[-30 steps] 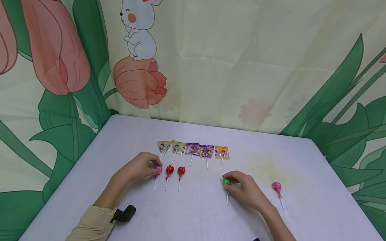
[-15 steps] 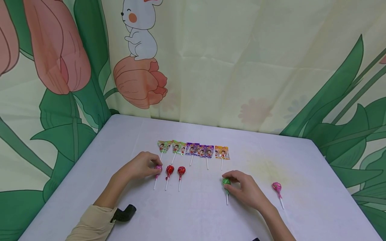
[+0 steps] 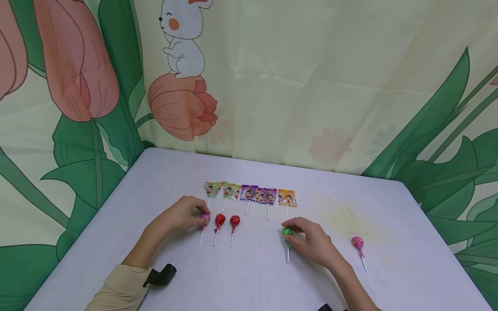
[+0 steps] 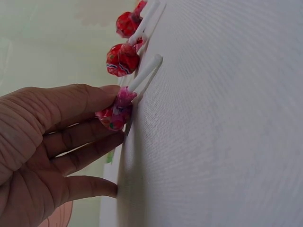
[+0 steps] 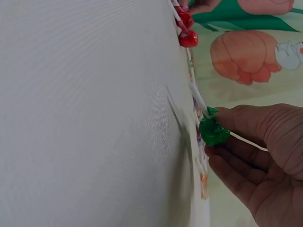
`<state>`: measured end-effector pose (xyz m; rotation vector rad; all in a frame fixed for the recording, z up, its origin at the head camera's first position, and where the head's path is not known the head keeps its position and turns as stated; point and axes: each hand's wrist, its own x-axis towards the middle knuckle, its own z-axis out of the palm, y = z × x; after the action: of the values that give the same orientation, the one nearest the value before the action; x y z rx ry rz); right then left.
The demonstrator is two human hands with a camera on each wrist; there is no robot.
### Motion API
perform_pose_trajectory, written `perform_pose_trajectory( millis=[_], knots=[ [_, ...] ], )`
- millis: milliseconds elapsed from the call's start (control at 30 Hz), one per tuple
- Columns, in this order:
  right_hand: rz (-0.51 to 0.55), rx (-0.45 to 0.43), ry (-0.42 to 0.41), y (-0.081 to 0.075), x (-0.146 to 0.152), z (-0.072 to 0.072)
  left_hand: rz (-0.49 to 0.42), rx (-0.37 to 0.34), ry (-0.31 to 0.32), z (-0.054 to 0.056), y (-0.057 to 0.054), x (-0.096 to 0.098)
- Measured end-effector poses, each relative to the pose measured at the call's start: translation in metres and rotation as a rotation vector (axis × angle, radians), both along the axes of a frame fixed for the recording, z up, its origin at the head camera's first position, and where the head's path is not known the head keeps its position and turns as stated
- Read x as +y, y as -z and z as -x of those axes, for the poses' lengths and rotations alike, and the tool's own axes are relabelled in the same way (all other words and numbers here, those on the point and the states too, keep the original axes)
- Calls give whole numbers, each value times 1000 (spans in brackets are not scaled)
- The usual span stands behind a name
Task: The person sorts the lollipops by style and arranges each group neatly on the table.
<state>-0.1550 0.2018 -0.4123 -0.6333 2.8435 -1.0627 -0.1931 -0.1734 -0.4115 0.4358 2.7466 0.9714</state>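
My left hand (image 3: 184, 213) pinches the head of a pink lollipop (image 4: 124, 98) between thumb and fingers, low at the table's surface. Just right of it lie two red lollipops (image 3: 219, 219) side by side, sticks toward me. My right hand (image 3: 311, 240) holds a green lollipop (image 5: 214, 131) by its round head. In the right wrist view, the green lollipop is apart from the table, with its shadow beside it. Another pink lollipop (image 3: 357, 242) lies alone farther right, beyond my right hand.
Behind the hands runs a row of flat-wrapped lollipops: two green packets (image 3: 231, 191), two purple packets (image 3: 249, 193) and an orange packet (image 3: 287, 197). The white table (image 3: 249, 280) meets a printed curtain (image 3: 280, 86) at the back.
My right hand has moved slightly left and away from me, carrying the green lollipop. The left hand stays in place on the pink lollipop.
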Motion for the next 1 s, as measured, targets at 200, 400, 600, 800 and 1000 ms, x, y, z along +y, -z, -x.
perform_pose_trajectory(
  millis=[200,400,600,800,1000],
  knots=[
    [3,6,-27,-2,-7,2,-4,0,0,-1,0,0],
    [4,41,-47,-5,-13,4,-3,19,12,-1,0,-1],
    [1,47,-51,-7,-19,6,-3,20,7,-2,0,0],
    [-1,63,-73,-6,-24,9,-2,24,14,-1,-1,0],
    [-6,56,-87,-6,-29,11,4,25,15,-2,-2,0]
  ],
)
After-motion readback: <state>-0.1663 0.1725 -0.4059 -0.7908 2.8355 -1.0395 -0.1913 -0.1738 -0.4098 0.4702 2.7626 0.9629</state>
